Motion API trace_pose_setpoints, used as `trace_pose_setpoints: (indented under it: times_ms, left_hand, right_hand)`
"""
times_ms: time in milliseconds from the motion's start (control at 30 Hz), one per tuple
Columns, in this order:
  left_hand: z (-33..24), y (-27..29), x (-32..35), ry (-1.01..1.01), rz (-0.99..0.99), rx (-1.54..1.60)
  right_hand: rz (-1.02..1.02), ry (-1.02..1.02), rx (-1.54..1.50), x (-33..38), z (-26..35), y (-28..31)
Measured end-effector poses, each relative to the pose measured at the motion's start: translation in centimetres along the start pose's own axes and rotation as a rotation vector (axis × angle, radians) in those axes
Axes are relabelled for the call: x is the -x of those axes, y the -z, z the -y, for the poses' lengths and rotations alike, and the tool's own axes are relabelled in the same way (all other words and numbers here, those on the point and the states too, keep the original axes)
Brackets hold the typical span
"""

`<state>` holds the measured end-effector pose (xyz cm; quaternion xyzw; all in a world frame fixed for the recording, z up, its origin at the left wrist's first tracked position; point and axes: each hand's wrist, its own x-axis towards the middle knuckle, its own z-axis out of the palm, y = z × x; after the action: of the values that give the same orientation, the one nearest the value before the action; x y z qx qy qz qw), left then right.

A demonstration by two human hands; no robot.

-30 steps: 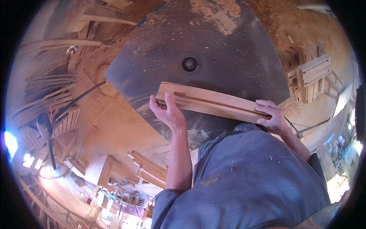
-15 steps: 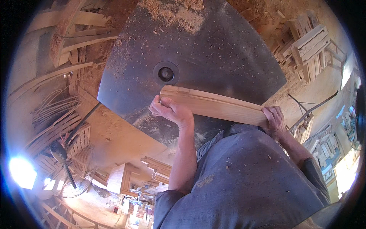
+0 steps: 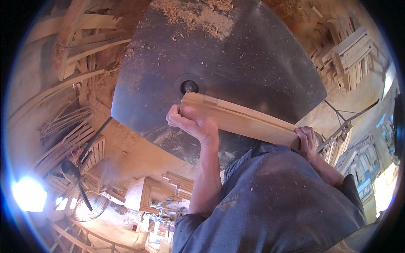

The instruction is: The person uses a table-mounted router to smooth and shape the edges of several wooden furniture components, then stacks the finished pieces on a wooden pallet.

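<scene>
Wooden board [image 3: 249,122] held at both ends over the near tabletop [image 3: 257,63], left end beside the dark spindle [image 3: 189,87].
The left hand [image 3: 197,124] curls its fingers around the left end; the right hand [image 3: 307,140] clasps the right. An even grip, left fingers well off the spindle, seems wisest; whether wood touches it, I cannot tell. A round opening [image 3: 201,87] in the tabletop contains the spindle.

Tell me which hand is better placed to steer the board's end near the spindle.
Left, I'd judge: the left hand grips the wooden board at the end nearest the spindle, while the right hand holds the opposite end, farther from it.
</scene>
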<state>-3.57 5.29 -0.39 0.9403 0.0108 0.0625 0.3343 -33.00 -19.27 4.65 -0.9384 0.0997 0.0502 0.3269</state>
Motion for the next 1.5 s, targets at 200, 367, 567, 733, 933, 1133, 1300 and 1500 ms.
trace_pose_setpoints:
  times_ms: [200, 367, 567, 733, 933, 1133, 1300, 1500]
  left_hand:
    - [0.3, -0.2, -0.2, 0.066, -0.023, 0.019]
    - [0.0, -0.3, -0.5, 0.144, -0.045, 0.033]
    - [0.4, -0.8, -0.8, 0.197, -0.082, 0.137]
    - [-0.3, -0.8, -1.3, 0.232, -0.103, 0.154]
    - [0.1, -1.0, -1.5, 0.288, -0.129, 0.187]
    - [0.2, -1.0, -1.6, 0.336, -0.154, 0.228]
    - [0.8, -1.4, -1.5, 0.298, -0.174, 0.106]
    - [-1.0, -1.1, -1.9, 0.466, -0.267, 0.116]
  right_hand:
    - [0.004, 0.016, 0.016, -1.0, -0.3, 0.2]
    - [0.009, 0.029, -0.030, -3.2, -0.3, 1.5]
    - [-0.001, 0.066, -0.020, -5.3, -1.2, 2.4]
    - [0.001, 0.078, -0.008, -6.8, -1.9, 2.8]
    - [0.048, 0.111, -0.010, -8.8, -2.0, 4.2]
    - [0.028, 0.144, 0.002, -9.1, -3.3, 3.7]
    - [0.051, 0.141, 0.021, -10.0, -3.4, 4.3]
    - [0.072, 0.144, 0.029, -10.1, -3.0, 5.1]
